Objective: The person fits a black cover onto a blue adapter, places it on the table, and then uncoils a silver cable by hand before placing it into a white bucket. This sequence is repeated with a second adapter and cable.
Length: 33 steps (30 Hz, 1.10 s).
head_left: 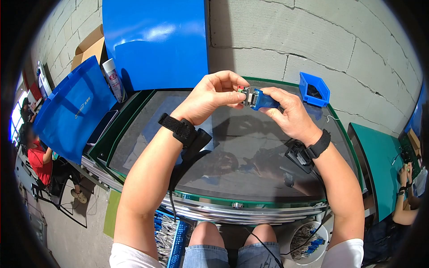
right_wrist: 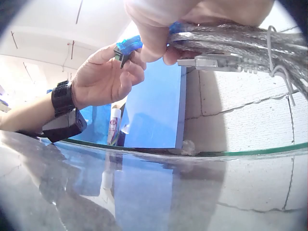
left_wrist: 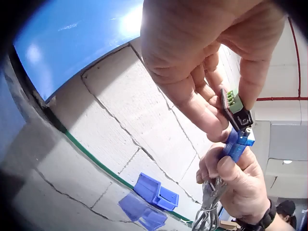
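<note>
Blue connector [head_left: 264,100] in the right hand [head_left: 292,114], green-and-black terminal adapter [head_left: 244,94] in the left hand [head_left: 205,99], end to end.
Left hand pinched the adapter between thumb and fingers; right hand gripped the connector, thumb on one side, fingers curled round the other. Both parts sat between the hands, above the tabletop [head_left: 237,174]; couldn't tell if fully mated. Grey cable [right_wrist: 236,39] hung coiled by the right hand, tied, its USB plug [right_wrist: 204,62] just beside the fingers. Blue bin [head_left: 314,89] stood beyond the right hand, to its right; spray can [head_left: 114,81] well left of the left hand.
</note>
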Each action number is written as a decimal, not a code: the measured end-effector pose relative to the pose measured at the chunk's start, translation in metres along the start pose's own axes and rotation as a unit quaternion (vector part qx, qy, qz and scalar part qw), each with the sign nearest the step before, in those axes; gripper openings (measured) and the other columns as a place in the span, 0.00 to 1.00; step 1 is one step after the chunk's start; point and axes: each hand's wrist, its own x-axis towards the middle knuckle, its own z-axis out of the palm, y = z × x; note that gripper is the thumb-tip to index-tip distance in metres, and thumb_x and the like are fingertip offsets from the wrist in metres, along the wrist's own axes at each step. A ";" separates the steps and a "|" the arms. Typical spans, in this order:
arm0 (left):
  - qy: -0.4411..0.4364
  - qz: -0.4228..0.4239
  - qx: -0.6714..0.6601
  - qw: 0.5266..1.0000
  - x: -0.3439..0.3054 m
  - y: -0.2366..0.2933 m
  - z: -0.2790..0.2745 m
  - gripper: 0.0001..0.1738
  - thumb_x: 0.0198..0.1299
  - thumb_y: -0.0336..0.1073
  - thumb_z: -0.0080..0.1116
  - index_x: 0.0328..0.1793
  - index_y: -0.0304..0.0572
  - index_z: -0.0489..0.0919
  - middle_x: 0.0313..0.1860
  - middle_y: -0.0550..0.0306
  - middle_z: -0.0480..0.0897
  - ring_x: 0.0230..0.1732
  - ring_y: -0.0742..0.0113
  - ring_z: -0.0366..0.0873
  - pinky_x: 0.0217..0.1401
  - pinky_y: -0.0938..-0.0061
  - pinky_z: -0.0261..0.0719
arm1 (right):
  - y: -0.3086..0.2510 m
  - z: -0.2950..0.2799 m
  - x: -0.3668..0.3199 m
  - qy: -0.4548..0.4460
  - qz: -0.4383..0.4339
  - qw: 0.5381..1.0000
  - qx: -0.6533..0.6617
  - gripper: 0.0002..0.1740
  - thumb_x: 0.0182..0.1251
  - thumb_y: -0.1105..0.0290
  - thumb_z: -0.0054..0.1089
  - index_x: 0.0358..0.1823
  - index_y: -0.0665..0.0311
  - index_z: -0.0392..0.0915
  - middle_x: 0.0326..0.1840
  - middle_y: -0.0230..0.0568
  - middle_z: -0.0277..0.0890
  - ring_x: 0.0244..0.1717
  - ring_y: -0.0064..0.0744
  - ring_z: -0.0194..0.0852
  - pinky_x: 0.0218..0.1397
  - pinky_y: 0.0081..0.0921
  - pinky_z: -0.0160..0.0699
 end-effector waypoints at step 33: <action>0.009 0.007 0.031 0.999 -0.003 0.005 0.015 0.16 0.54 0.34 0.67 0.47 0.35 0.78 0.37 0.57 0.82 0.38 0.72 0.80 0.44 0.76 0.81 | -0.019 0.009 -0.001 0.025 -0.025 0.991 -0.126 0.20 0.54 0.76 0.61 0.49 0.65 0.71 0.41 0.49 0.76 0.37 0.56 0.76 0.37 0.42 0.76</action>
